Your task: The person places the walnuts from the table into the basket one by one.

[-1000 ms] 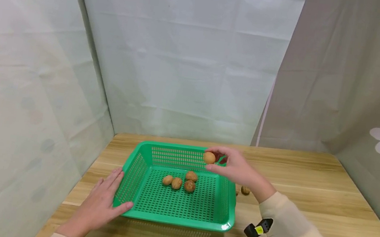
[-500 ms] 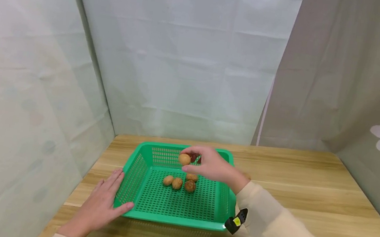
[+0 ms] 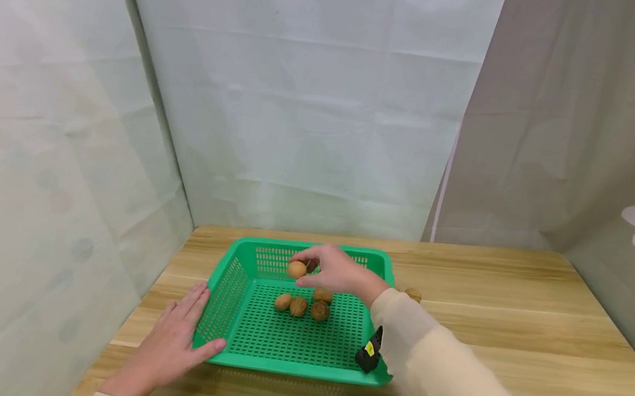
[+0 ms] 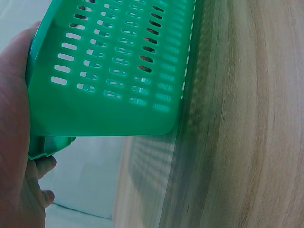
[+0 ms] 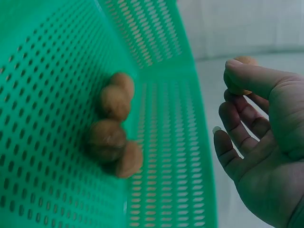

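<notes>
A green plastic basket (image 3: 299, 369) with slotted walls stands on the table. Several walnuts (image 3: 298, 307) lie together on its floor; in the right wrist view those walnuts (image 5: 107, 140) form a short row. My right hand (image 3: 337, 273) pinches one more walnut (image 3: 297, 269) between thumb and fingers, held up over the basket's far part. That walnut (image 5: 248, 60) peeks out past my thumb in the right wrist view. My left hand (image 3: 170, 338) rests on the basket's near left corner, fingers extended along the outer side and thumb over the front rim.
Right of the basket another walnut (image 3: 412, 294) lies on the wooden table (image 3: 518, 337), partly behind my right forearm. Pale cloth curtains (image 3: 320, 96) hang behind and at the sides. A black wrist camera (image 3: 369, 353) sits on the right sleeve.
My right hand has carried the walnut leftward from the basket's far right rim to over its middle, slightly lower. The left hand stays on the corner.
</notes>
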`<state>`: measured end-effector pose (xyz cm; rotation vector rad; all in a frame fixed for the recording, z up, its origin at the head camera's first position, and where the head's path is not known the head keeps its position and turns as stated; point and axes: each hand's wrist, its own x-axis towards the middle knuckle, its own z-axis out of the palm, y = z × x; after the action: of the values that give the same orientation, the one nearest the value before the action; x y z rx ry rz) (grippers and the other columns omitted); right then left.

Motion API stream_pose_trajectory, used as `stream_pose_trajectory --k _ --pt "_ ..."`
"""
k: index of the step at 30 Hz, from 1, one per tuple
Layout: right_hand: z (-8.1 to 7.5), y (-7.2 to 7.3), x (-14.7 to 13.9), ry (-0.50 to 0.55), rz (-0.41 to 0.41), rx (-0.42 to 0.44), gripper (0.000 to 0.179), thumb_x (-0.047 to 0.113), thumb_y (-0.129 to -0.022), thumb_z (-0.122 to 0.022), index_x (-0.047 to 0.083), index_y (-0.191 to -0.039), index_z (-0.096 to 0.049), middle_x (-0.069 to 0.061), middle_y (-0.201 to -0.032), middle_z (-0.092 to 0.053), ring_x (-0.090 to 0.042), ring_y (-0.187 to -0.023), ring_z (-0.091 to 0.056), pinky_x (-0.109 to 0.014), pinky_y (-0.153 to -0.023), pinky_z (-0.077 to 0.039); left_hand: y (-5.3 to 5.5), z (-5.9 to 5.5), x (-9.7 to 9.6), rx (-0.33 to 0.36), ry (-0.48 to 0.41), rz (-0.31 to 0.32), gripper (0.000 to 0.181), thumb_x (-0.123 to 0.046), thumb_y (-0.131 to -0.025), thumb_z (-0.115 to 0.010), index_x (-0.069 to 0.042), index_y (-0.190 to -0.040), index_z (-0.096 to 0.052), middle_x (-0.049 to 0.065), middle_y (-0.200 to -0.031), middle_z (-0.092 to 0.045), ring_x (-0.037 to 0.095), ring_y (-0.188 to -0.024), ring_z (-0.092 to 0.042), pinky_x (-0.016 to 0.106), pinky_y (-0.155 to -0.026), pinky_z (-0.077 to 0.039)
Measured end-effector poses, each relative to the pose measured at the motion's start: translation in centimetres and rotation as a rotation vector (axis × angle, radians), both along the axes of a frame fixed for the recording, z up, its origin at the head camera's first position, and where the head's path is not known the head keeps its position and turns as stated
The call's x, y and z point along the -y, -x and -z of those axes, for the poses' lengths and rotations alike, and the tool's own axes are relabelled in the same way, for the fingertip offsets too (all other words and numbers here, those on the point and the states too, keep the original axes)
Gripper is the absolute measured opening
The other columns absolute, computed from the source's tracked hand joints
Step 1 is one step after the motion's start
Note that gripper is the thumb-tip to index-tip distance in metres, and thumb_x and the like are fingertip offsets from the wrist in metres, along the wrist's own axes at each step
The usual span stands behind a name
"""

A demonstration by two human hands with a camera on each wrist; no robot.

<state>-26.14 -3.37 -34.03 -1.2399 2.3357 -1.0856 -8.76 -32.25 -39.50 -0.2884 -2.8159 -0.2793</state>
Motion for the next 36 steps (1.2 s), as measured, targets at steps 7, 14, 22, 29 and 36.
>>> stream_pose_trajectory --k 7,14,22,29,36 --pt "2.5 1.0 -0.5 -0.089 0.066 0.057 0.046 0.026 -0.083 -0.068 0.023 -0.127 -0.054 0.013 -0.106 -0.057 -0.008 -0.096 -0.053 -0.027 -0.074 -0.047 -0.2 -0.1 -0.3 0.001 0.003 -0.003 0.092 -0.051 -0.079 -0.063 0.002 -0.142 -0.023 0.013 -0.150 -0.016 0.029 -0.136 -0.014 0.057 -0.102 -0.016" --pt "3.6 1.1 -0.6 -0.106 0.088 0.115 0.043 0.023 -0.082 -0.069 0.022 -0.123 -0.057 0.011 -0.102 -0.059 -0.009 -0.090 -0.056 -0.027 -0.072 -0.048 -0.2 -0.2 0.1 -0.006 -0.003 0.000 0.091 -0.050 -0.080 -0.063 0.003 -0.142 -0.023 0.012 -0.150 -0.015 0.030 -0.135 -0.015 0.056 -0.104 -0.015" --pt "4.8 1.4 -0.2 -0.171 0.100 0.111 0.033 0.019 -0.080 -0.071 0.021 -0.112 -0.064 0.011 -0.093 -0.061 -0.008 -0.085 -0.056 -0.028 -0.072 -0.047 -0.5 -0.1 0.7 -0.010 0.009 -0.009 0.091 -0.050 -0.080 -0.062 0.003 -0.142 -0.023 0.013 -0.150 -0.016 0.029 -0.136 -0.015 0.056 -0.103 -0.015" --pt "5.2 1.4 -0.1 -0.203 0.115 0.114 0.033 0.019 -0.081 -0.070 0.018 -0.113 -0.063 0.006 -0.097 -0.060 -0.008 -0.088 -0.055 -0.028 -0.073 -0.047 -0.7 -0.2 0.6 -0.007 0.008 -0.017 0.091 -0.050 -0.080 -0.062 0.003 -0.142 -0.023 0.014 -0.149 -0.016 0.028 -0.136 -0.014 0.057 -0.103 -0.016" --pt "4.5 1.5 -0.4 -0.123 0.135 0.122 0.031 0.025 -0.085 -0.065 0.019 -0.116 -0.061 0.005 -0.104 -0.061 -0.009 -0.093 -0.055 -0.028 -0.076 -0.047 -0.6 -0.2 0.8 -0.010 0.006 -0.020 0.091 -0.051 -0.080 -0.062 0.002 -0.143 -0.022 0.012 -0.150 -0.015 0.028 -0.136 -0.013 0.054 -0.105 -0.013"
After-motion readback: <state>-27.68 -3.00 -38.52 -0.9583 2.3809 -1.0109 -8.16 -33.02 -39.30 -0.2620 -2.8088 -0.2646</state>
